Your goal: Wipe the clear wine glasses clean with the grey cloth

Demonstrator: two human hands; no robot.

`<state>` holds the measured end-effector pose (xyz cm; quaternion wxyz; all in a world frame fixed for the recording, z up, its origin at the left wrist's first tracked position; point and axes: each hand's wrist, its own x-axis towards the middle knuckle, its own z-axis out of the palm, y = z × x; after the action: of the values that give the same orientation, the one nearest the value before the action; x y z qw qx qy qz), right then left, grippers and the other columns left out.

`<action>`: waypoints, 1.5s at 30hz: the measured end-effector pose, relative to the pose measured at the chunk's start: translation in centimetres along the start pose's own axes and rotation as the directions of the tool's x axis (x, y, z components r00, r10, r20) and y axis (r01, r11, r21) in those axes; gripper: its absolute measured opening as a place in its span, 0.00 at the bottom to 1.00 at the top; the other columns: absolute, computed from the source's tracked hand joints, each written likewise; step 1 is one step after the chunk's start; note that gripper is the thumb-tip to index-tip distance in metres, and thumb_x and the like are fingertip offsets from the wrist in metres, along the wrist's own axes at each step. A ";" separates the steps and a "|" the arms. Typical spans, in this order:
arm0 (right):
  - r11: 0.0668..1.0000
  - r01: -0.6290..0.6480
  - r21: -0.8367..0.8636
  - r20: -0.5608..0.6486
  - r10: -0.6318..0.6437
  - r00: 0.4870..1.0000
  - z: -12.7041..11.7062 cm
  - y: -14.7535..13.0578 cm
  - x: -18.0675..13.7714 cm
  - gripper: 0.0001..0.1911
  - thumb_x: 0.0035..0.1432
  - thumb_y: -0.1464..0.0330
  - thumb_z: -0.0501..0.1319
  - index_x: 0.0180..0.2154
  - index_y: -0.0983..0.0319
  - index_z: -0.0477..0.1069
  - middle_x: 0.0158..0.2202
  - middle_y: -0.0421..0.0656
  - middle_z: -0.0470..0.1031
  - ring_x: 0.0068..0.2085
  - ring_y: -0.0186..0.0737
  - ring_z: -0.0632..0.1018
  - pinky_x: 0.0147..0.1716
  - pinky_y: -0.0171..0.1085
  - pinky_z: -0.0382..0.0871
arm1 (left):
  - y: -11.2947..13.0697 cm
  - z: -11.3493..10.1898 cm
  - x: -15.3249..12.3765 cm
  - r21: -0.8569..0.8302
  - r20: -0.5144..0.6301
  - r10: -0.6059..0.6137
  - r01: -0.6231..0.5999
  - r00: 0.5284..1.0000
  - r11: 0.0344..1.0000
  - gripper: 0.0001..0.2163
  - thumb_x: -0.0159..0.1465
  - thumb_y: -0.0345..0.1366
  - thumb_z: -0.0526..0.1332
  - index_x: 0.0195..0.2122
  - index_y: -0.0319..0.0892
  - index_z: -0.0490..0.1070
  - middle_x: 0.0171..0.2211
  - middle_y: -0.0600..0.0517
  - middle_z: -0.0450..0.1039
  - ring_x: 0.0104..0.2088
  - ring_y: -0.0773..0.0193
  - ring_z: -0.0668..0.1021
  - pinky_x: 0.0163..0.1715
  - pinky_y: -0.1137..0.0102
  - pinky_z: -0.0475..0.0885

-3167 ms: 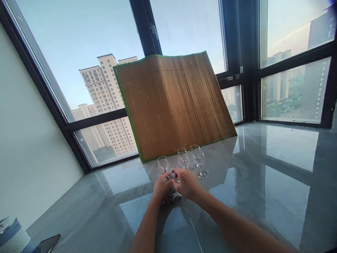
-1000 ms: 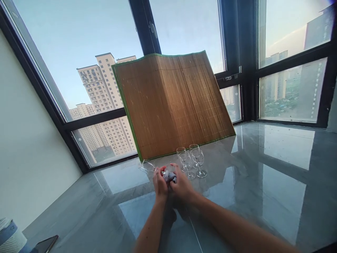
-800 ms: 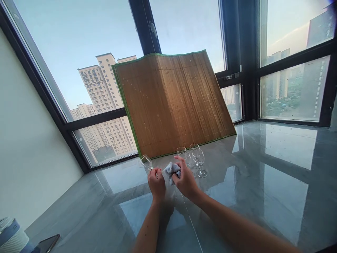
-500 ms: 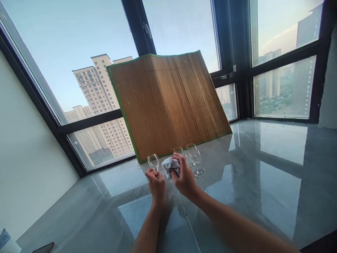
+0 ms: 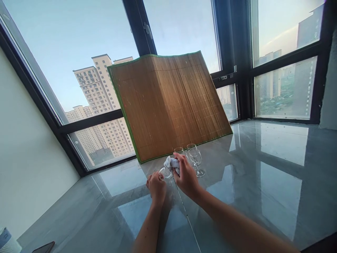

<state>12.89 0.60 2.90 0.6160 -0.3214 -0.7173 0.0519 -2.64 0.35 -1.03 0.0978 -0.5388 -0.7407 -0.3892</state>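
My left hand [image 5: 156, 186] is closed around a small stemmed glass [image 5: 165, 173], which lies tilted with its bowl toward the right; its stem is hidden in my fingers. A crumpled pale cloth [image 5: 171, 163] is gripped in my right hand [image 5: 185, 177], right at the rim of that glass. Just beyond my right hand stand several more stemmed glasses, upright and close together. The nearest glass [image 5: 195, 158] shows its bowl, stem and foot, while others are partly covered by my right hand.
A brown bamboo mat [image 5: 171, 105] with green edging leans against the windows behind the glasses. The glossy grey surface [image 5: 105, 218] spreads all around. At the lower left lie a dark phone [image 5: 44, 247] and a white and blue object [image 5: 9, 242], cut off by the frame edge.
My left hand has tipped the glass from upright to the right, so its mouth now meets the cloth. My right hand stays in nearly the same place.
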 end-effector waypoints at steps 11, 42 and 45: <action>0.952 -0.152 -0.265 0.280 0.227 0.933 0.0 -0.7 0.0 0.27 0.58 0.75 0.57 0.60 0.59 0.62 0.45 0.46 0.80 0.42 0.47 0.80 0.38 0.38 0.66 | 0.4 -0.4 -0.4 0.091 -0.003 0.042 -0.041 0.999 0.995 0.12 0.56 0.23 0.54 0.27 0.46 0.73 0.34 0.52 0.77 0.45 0.55 0.73 0.49 0.60 0.56; 0.912 -0.342 0.228 0.457 0.210 0.864 -0.9 -1.1 0.2 0.34 0.62 0.57 0.57 0.66 0.62 0.56 0.47 0.48 0.77 0.46 0.48 0.77 0.48 0.44 0.68 | 0.3 -0.4 -0.6 0.210 -0.220 0.229 -0.183 0.948 0.960 0.08 0.63 0.30 0.55 0.29 0.44 0.72 0.32 0.51 0.75 0.43 0.57 0.73 0.55 0.59 0.55; 0.894 -0.348 0.282 0.419 0.211 0.883 -0.6 -0.8 0.2 0.27 0.68 0.58 0.50 0.63 0.60 0.61 0.42 0.46 0.78 0.46 0.46 0.78 0.47 0.43 0.68 | 0.4 -0.6 -0.5 0.207 -0.241 0.242 -0.194 0.940 0.959 0.09 0.65 0.32 0.54 0.30 0.44 0.71 0.32 0.51 0.75 0.42 0.56 0.73 0.55 0.59 0.54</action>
<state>13.11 -0.09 3.53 0.4988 -0.2925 -0.7467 0.3288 -2.30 -0.42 -0.72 0.2864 -0.5503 -0.6886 -0.3756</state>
